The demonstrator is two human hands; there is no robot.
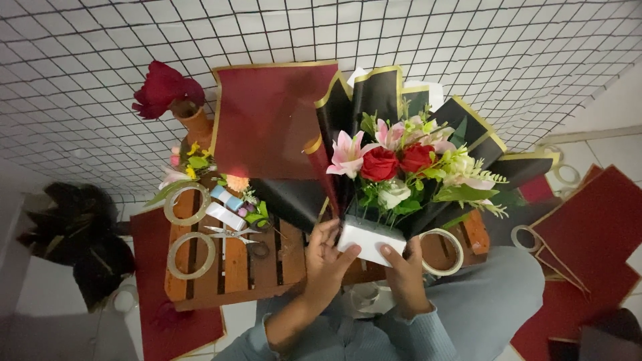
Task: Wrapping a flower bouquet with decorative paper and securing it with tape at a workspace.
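The bouquet (408, 167) stands at the near right part of the wooden slatted table (234, 267), its stems set in a white block (370, 242) at the near edge. It holds two red roses side by side in the middle, pink lilies to the left and behind, a pale rosebud low in front and light green sprigs spreading to the right. Black wrapping sheets (374, 93) with gold edges fan up behind and beside the flowers — one folded black sheet slants down toward the table's middle.

The left hand (328, 257) lies with fingers spread against the left face of the white block, thumb touching its lower corner. The right hand (404, 271) presses the block's right lower corner, fingers curled around it; both hands grip the block between them.

A dark red sheet (267, 120) stands behind the bouquet on the left. On the table's left half lie two tape rolls (190, 234), scissors (234, 235) and small loose flowers (194, 164). Another tape roll (445, 251) sits just beside the right hand, partly covered by it.

The stems are hidden inside the wrapping and the block. The table's right end is mostly covered by black paper — only a bit of slat shows. A clay vase (195, 124) with a dark red bloom stands at the far left corner, its base hidden behind the loose flowers.
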